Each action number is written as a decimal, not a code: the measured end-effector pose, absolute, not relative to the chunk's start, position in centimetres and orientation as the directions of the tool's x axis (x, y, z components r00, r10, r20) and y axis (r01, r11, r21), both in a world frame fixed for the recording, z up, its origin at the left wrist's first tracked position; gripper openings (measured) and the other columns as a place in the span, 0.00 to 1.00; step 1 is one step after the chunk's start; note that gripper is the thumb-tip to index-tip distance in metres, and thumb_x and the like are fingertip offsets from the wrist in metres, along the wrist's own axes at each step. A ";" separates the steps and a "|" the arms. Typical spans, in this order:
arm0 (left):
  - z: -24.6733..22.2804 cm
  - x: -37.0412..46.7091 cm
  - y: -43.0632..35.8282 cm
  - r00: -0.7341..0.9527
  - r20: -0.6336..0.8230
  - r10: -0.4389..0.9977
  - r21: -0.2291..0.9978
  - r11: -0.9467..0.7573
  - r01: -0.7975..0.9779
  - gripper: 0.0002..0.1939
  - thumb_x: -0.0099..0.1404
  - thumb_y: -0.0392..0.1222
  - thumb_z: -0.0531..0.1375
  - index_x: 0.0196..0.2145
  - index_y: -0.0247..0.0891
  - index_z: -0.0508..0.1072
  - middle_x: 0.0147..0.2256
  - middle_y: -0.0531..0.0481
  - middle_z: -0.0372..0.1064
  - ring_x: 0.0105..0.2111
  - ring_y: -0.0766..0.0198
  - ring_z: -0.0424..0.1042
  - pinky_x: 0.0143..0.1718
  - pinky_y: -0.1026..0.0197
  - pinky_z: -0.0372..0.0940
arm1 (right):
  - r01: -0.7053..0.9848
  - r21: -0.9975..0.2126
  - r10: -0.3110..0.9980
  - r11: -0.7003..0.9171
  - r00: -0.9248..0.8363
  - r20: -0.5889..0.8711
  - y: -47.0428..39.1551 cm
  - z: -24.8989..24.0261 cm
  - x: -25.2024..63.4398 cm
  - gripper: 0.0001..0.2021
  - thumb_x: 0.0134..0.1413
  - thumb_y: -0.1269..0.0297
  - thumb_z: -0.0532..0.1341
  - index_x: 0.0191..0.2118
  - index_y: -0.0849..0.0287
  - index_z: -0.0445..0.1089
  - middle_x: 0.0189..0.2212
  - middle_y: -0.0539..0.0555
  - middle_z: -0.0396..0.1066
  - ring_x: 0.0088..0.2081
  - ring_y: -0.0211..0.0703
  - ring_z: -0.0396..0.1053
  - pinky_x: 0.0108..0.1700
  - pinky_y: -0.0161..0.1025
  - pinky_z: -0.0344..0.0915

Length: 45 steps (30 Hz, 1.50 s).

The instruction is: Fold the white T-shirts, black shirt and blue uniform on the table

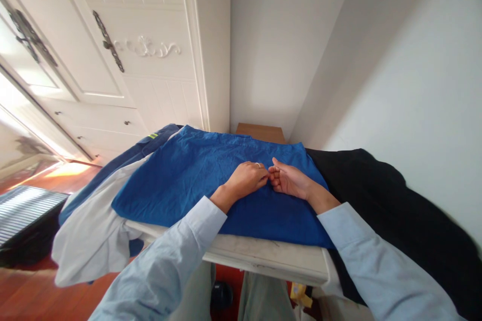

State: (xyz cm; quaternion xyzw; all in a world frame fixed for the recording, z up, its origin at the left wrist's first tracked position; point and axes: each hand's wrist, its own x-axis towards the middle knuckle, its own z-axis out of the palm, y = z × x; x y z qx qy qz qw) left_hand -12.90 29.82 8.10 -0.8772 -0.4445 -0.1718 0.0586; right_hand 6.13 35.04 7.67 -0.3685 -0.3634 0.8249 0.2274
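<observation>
A blue cloth lies spread over a white table, with light wrinkles on its left part. My left hand is over the middle of the cloth, its fingers bent together and a ring on one of them. Beside it on the right, my right hand is turned partly palm up with its fingers curled. The fingertips of both hands meet or nearly meet. Whatever lies between the fingertips, if anything, is too small to make out.
White and dark blue clothes hang over the table's left end. Black fabric covers the right end. Behind stand a white wardrobe and a brown wooden piece. A dark box-like object is at the far left.
</observation>
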 end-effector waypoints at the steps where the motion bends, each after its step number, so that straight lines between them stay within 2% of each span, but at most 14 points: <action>1: 8.1 -12.9 29.8 0.546 0.351 0.761 0.045 -0.596 0.802 0.10 0.72 0.40 0.57 0.37 0.37 0.78 0.38 0.47 0.76 0.38 0.60 0.76 0.42 0.61 0.66 | -0.109 -0.769 0.643 -0.630 -0.629 -0.437 35.1 7.6 6.1 0.21 0.70 0.49 0.54 0.34 0.62 0.70 0.23 0.52 0.72 0.22 0.35 0.68 0.26 0.33 0.66; 14: 8.3 -12.6 29.7 0.537 0.342 0.771 0.025 -0.579 0.815 0.10 0.72 0.40 0.56 0.38 0.36 0.76 0.39 0.46 0.76 0.39 0.59 0.76 0.43 0.59 0.66 | -0.132 -0.758 0.629 -0.639 -0.657 -0.416 35.2 7.5 6.2 0.21 0.68 0.48 0.56 0.33 0.62 0.69 0.23 0.51 0.71 0.22 0.34 0.68 0.26 0.31 0.65; 19: 8.6 -12.5 29.6 0.506 0.343 0.791 0.065 -0.558 0.827 0.08 0.71 0.40 0.57 0.37 0.36 0.75 0.38 0.47 0.76 0.37 0.60 0.76 0.43 0.60 0.66 | -0.127 -0.760 0.624 -0.637 -0.663 -0.413 35.2 7.6 6.1 0.21 0.68 0.48 0.57 0.33 0.62 0.68 0.22 0.50 0.70 0.21 0.33 0.66 0.24 0.31 0.62; 23: 8.9 -12.6 29.5 0.503 0.356 0.788 0.088 -0.564 0.821 0.07 0.70 0.38 0.58 0.37 0.36 0.76 0.37 0.47 0.77 0.37 0.60 0.76 0.43 0.60 0.66 | -0.127 -0.760 0.629 -0.638 -0.655 -0.418 35.0 7.7 6.0 0.22 0.70 0.49 0.54 0.32 0.62 0.68 0.21 0.50 0.69 0.20 0.33 0.64 0.23 0.31 0.61; 34: 8.4 -13.0 29.7 0.524 0.417 0.743 0.125 -0.618 0.776 0.09 0.69 0.40 0.59 0.42 0.40 0.80 0.41 0.48 0.78 0.39 0.60 0.77 0.42 0.60 0.67 | -0.131 -0.749 0.611 -0.650 -0.676 -0.412 35.3 7.5 6.2 0.22 0.69 0.47 0.53 0.33 0.61 0.69 0.21 0.50 0.69 0.19 0.33 0.63 0.23 0.31 0.61; 38: 8.5 -13.0 29.7 0.529 0.420 0.737 0.107 -0.619 0.778 0.09 0.70 0.40 0.59 0.41 0.41 0.80 0.40 0.48 0.79 0.39 0.60 0.77 0.41 0.60 0.66 | -0.130 -0.743 0.620 -0.657 -0.654 -0.434 35.3 7.6 6.1 0.22 0.72 0.49 0.50 0.33 0.61 0.68 0.21 0.50 0.69 0.19 0.34 0.64 0.23 0.31 0.61; 45: 8.4 -12.6 29.5 0.521 0.381 0.764 0.060 -0.583 0.810 0.11 0.71 0.41 0.57 0.36 0.37 0.80 0.37 0.47 0.78 0.37 0.59 0.77 0.40 0.59 0.64 | -0.115 -0.751 0.617 -0.651 -0.656 -0.434 35.5 7.2 6.2 0.20 0.69 0.48 0.56 0.34 0.60 0.68 0.22 0.50 0.70 0.22 0.34 0.67 0.25 0.31 0.65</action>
